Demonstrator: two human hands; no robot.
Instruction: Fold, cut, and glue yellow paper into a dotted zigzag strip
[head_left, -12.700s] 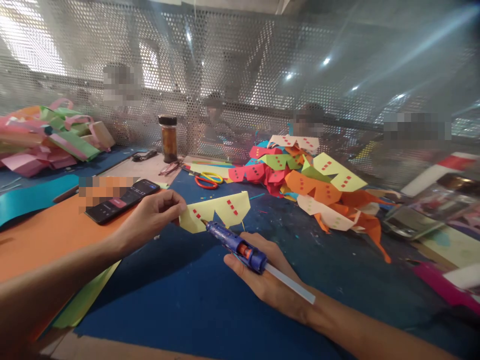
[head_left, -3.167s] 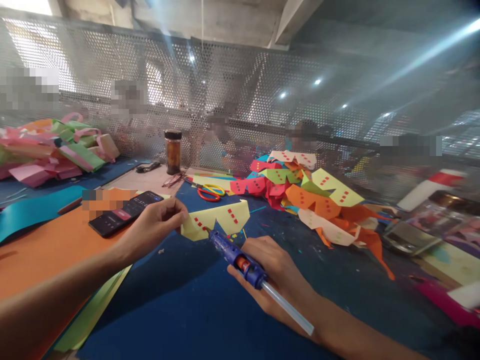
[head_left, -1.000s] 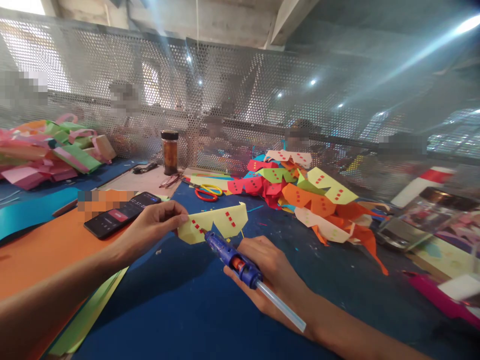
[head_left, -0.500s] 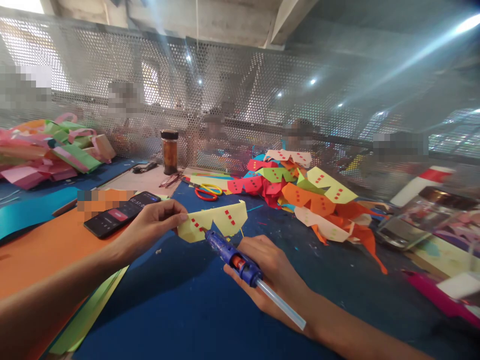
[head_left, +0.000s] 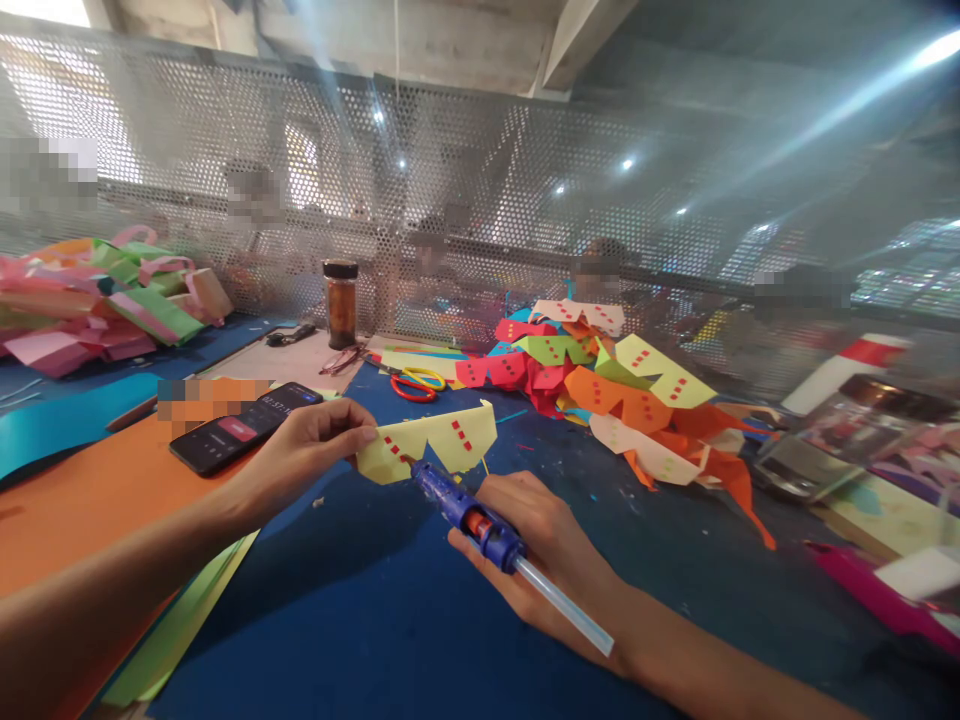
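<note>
Right hand nearest, wrapped round glue gun; clear glue stick pokes out back past wrist. Nozzle touches lower edge of yellow paper piece, held just above blue desk. Left hand pinches piece's left tip, thumb against forefinger.

Judgement: small dab only, nozzle light on paper, pinching fingers clear of hot tip, piece level so glue does not run.

Further off: phone on orange sheet, scissors, pile of coloured paper pieces, jar by mesh screen.
</note>
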